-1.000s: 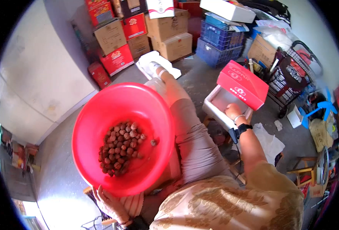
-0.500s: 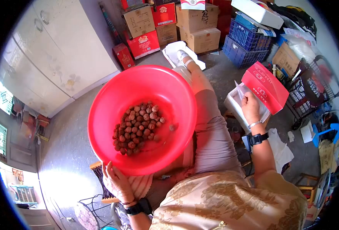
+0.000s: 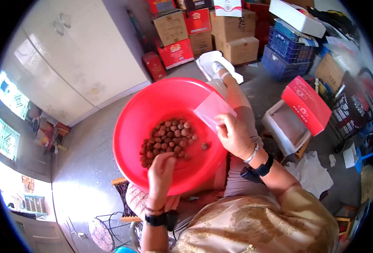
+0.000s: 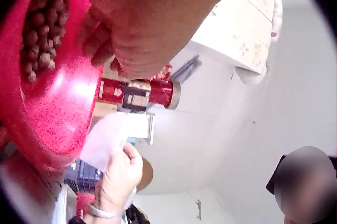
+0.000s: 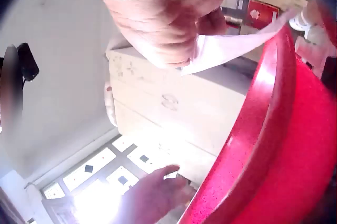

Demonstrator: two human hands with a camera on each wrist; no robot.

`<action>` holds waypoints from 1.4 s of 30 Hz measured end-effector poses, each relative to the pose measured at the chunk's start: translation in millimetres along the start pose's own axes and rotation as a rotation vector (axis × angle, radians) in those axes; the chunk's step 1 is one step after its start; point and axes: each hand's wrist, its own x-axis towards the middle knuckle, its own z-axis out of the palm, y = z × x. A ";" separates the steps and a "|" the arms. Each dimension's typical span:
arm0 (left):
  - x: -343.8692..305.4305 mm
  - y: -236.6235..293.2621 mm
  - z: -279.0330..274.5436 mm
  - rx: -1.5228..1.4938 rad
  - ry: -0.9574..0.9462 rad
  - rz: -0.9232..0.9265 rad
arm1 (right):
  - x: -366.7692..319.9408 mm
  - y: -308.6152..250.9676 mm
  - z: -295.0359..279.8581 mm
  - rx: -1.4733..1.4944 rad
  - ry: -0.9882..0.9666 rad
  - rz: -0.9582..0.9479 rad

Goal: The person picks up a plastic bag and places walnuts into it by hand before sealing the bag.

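Round red plastic basin (image 3: pixel 131 139), smooth & glossy, sat on person's lap w/ a heap of brown, wrinkled walnuts (image 3: pixel 167 137) near its centre. At 6 o'clock left hand (image 3: pixel 161 168) lay over the rim, fingers bent onto the nuts; couldn't tell if they gripped any. At 3 o'clock right hand (image 3: pixel 235 135) held a thin, translucent plastic bag (image 3: pixel 211 109), fingers clamped on its lower edge.

Basin (image 3: pixel 131 126) red; walnuts (image 3: pixel 167 137) brown; bag (image 3: pixel 214 110) clear-whitish; box lid (image 3: pixel 306 105) red w/ white print.
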 end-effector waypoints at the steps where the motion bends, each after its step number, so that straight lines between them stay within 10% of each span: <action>1: 11.0 8.3 10.6 0.025 -0.047 -0.013 | -2.1 -6.3 7.1 -0.004 -0.077 0.008; 4: 35.2 0.7 51.7 -0.320 -0.083 -0.123 | -9.3 -15.0 27.4 0.073 -0.184 -0.045; 17: 91.5 -69.9 64.5 0.389 -0.021 0.095 | -10.7 42.1 64.5 -0.195 -0.149 0.145; 24: 105.6 -84.5 85.7 -0.033 -0.530 -0.293 | -13.9 37.5 60.6 -0.121 0.001 0.179; 31: 116.1 -107.6 121.4 0.141 -0.842 0.369 | -15.2 37.9 59.5 -0.099 0.035 0.154; 42: 109.1 -102.0 130.4 0.364 -1.054 -0.092 | -16.4 40.4 59.9 -0.098 -0.050 0.175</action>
